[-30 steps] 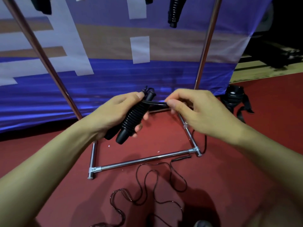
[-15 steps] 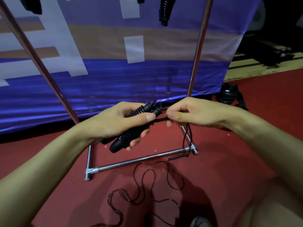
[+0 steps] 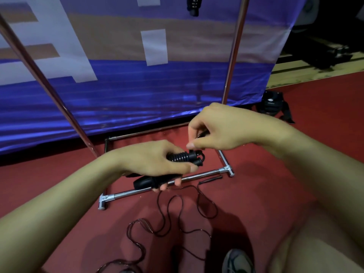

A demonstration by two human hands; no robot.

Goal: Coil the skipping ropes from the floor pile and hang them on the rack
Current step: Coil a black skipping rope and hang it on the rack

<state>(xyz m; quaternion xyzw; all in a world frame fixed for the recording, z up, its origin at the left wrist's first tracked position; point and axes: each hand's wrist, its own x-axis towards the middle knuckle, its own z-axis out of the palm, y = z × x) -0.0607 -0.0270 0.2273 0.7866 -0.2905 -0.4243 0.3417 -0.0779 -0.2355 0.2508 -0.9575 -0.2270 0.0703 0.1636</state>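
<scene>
1. Here the left hand (image 3: 157, 162) is clenched around a pair of black ribbed handles (image 3: 182, 157), held together above the front bar of the rack base (image 3: 197, 176).
2. Just above it, the right hand (image 3: 218, 129) pinches something dark between thumb and curled fingers, probably the thin cord near the handle tops; the exact piece is too hidden to tell.
3. Below the hands, another dark rope (image 3: 173, 215) lies in loose wavy loops on the red floor (image 3: 295, 154), one end touching or just beside the front bar.
4. A hung rope's handle (image 3: 194, 6) shows at the top edge, beside the right upright (image 3: 234, 52).
5. Judgement: the cord looks light, limp and springy, so loops may slip; the ribbed handles seem stiff and grippy, the surest place to hold while winding.
</scene>
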